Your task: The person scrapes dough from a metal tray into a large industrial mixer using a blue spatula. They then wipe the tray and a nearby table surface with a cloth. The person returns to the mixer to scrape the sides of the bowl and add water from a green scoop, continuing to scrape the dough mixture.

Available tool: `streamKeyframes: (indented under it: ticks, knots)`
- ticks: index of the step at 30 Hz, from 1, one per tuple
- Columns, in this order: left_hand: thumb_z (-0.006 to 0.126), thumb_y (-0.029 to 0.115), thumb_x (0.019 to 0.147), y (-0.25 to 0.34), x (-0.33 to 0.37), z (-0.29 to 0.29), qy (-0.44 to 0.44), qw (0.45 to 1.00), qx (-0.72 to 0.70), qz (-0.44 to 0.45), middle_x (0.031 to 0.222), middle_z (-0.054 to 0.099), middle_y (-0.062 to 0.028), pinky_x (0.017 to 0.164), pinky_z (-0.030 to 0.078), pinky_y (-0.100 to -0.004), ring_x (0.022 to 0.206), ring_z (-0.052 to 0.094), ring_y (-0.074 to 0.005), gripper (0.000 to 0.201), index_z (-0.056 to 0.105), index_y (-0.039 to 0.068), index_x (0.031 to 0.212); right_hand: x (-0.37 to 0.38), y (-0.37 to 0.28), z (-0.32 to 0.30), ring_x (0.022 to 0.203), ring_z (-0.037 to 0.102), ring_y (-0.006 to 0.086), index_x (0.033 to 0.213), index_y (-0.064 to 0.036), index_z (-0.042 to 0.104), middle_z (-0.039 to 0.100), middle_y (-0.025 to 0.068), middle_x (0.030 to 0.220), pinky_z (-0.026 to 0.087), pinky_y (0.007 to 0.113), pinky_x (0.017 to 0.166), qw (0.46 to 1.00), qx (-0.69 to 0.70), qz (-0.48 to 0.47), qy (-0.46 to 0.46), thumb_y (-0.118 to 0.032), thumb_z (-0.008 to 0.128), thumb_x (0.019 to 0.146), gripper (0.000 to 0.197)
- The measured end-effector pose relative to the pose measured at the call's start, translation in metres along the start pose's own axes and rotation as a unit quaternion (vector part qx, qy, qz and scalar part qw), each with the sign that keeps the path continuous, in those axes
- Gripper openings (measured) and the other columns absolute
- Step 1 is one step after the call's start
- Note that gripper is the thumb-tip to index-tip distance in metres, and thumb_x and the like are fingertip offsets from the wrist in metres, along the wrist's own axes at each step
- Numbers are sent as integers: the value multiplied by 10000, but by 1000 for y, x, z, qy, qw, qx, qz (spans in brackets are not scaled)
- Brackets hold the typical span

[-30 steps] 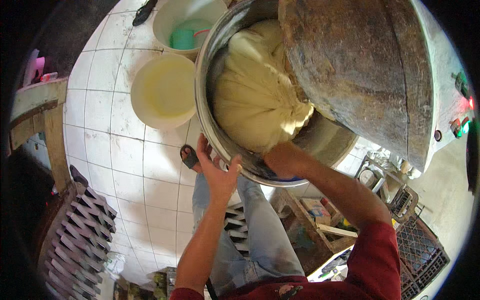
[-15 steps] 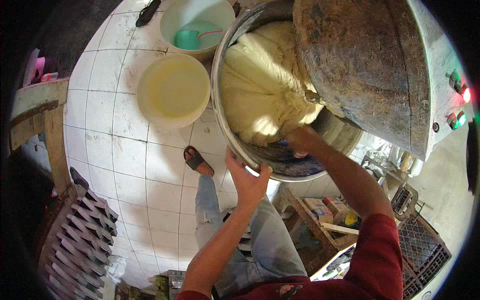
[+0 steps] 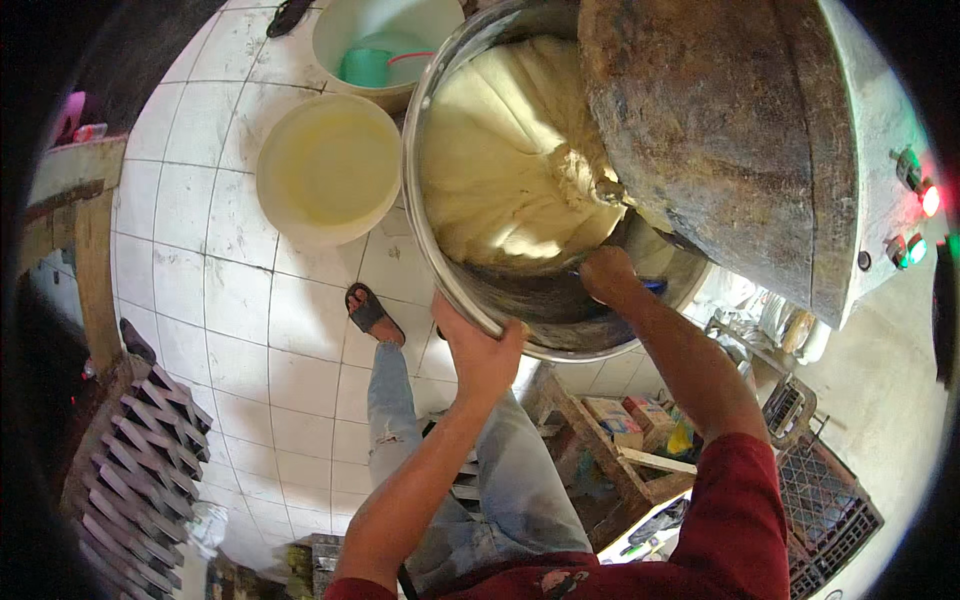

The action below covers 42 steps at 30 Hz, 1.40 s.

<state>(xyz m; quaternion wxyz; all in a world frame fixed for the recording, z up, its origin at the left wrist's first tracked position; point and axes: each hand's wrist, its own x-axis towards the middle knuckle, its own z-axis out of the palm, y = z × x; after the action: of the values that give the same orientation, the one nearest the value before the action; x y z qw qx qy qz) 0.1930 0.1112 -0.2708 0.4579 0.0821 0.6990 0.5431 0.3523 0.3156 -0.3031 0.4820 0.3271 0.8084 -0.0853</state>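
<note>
Head view: the left hand (image 3: 480, 345) pinches the round silvery metal bowl (image 3: 530, 305) at its rim, likely steadying it; inside, beside pale-cream dough (image 3: 500, 150), the right hand's (image 3: 608, 275) grip cannot be told.

You've got a white tiled floor (image 3: 240, 315), dark joints, soft shadows. Along its left edge: wooden frame (image 3: 97, 290), then grey slatted rack (image 3: 150, 450). Toward its lower-right corner: wooden shelf (image 3: 680, 485), dark lattice crate (image 3: 825, 515) just beyond.
</note>
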Motion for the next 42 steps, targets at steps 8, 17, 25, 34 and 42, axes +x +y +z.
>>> streamKeyframes:
  ticks: [8,17,25,34,42]
  knots:
    - [728,27,726,-17,-10,10,47,999,4,23,1389,328,-269,1132,291,-461,1315,372,-395,1016,88,-65,1510,-9,4,4,800,725,377,744,-24,741,719,207,794,582,469,725,997,-15,-76,24,-109,713,664,120]
    - [728,39,741,-8,-10,5,26,999,0,41,1463,295,-282,1162,244,-444,1370,342,-376,1038,45,-85,1512,-2,23,-6,823,722,349,839,-58,752,722,190,833,576,457,717,992,8,-124,0,-130,730,683,173]
    - [743,35,772,15,-13,4,32,994,102,5,1445,325,-289,1154,274,-416,1341,381,-361,1015,57,-82,1511,3,17,-15,728,714,355,819,-63,747,713,157,755,574,481,658,980,-66,-184,27,-139,681,763,115]
    - [743,16,748,0,-12,-4,26,999,22,30,1417,322,-251,1129,325,-424,1313,396,-334,1023,76,-50,1521,-2,20,-3,759,731,330,821,-63,750,724,162,790,586,452,695,973,-19,-208,97,-150,708,742,125]
    - [710,-50,732,18,-7,-12,37,999,13,-11,1446,310,-242,1122,349,-424,1335,391,-335,1029,64,-38,1533,-20,6,-33,755,727,337,818,-24,719,720,186,784,583,460,675,973,18,-231,2,-137,690,746,138]
